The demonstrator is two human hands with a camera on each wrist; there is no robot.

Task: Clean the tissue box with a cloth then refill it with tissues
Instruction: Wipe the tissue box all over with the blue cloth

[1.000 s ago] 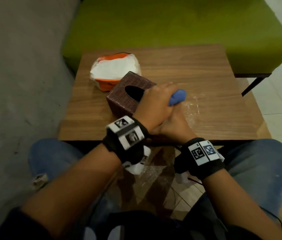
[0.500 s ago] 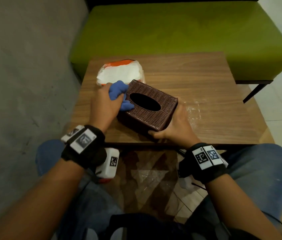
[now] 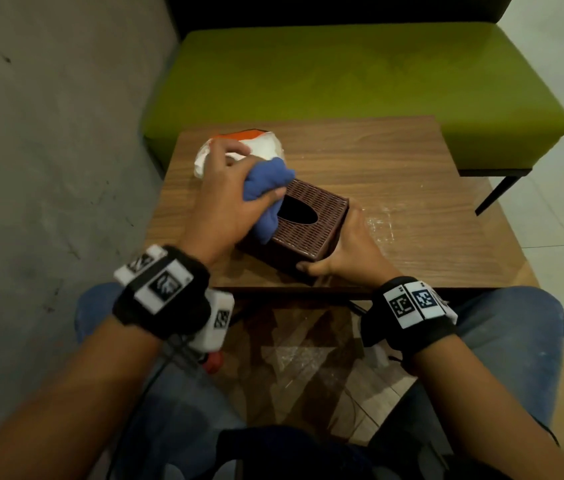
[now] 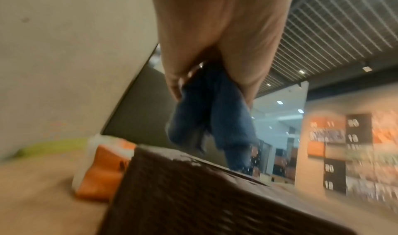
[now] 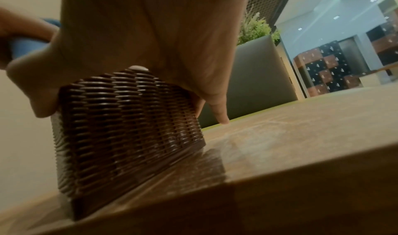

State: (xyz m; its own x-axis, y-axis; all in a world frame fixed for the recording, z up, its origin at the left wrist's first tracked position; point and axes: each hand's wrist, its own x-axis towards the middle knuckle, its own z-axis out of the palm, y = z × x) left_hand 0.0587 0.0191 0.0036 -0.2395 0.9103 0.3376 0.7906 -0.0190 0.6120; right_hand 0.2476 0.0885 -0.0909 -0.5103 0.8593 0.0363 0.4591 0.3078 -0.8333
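A dark brown woven tissue box with an oval slot on top sits on the wooden table. My left hand grips a bunched blue cloth and holds it against the box's top left edge. My right hand grips the box's right end, thumb on the near corner, fingers along the far side. Behind the left hand lies an orange-and-white tissue pack, partly hidden.
A green bench seat stands behind the table, a grey wall at the left. White scuff marks show on the table right of the box. My knees in jeans are under the table's near edge.
My left hand with the cloth went from the box's right side across to its left side, then onto the top left edge. The right hand took hold of the box's right end.
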